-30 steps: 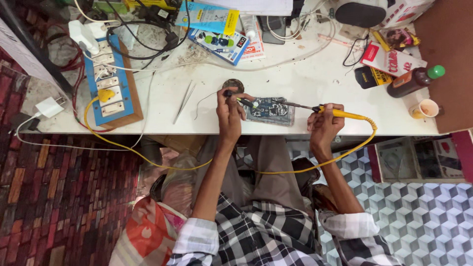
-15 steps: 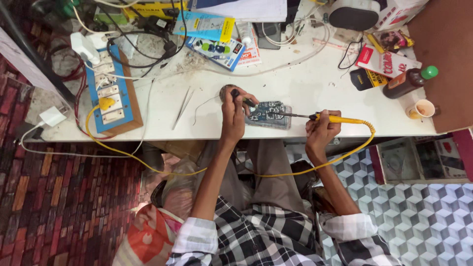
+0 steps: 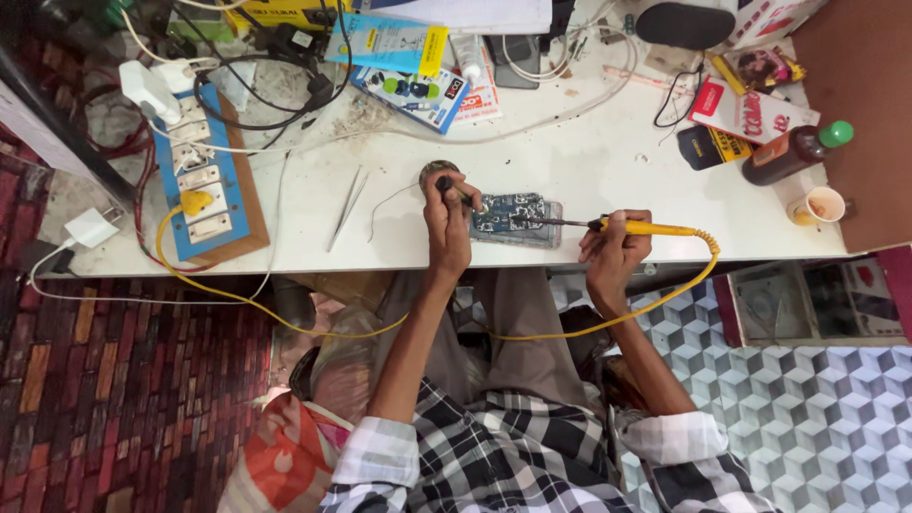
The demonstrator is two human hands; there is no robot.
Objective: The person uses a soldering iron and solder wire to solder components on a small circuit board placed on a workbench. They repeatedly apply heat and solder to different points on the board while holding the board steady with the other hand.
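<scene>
A soldering iron [image 3: 632,226] with a yellow handle is gripped in the right hand [image 3: 613,255], the fingers clenched round the handle; its dark tip is laid towards the left, onto a blue circuit board [image 3: 513,217] lying flat on the white table [image 3: 608,171], between the two hands. A thin dark tool [image 3: 454,188] is pinched in the fingers of the left hand [image 3: 446,220], its end set at the board's left edge; what kind of tool it is cannot be told. A small round tin [image 3: 435,171] is seen just beyond the left fingertips; a pair of tweezers [image 3: 346,206] lies well to the left of them; farther left a blue power strip [image 3: 201,171] on a wooden board is found. A yellow cable [image 3: 698,275] is led from the handle, past the right fingers, over the table edge; a brown bottle [image 3: 793,152] and a small cup [image 3: 822,205] stand well to the right of that hand.
</scene>
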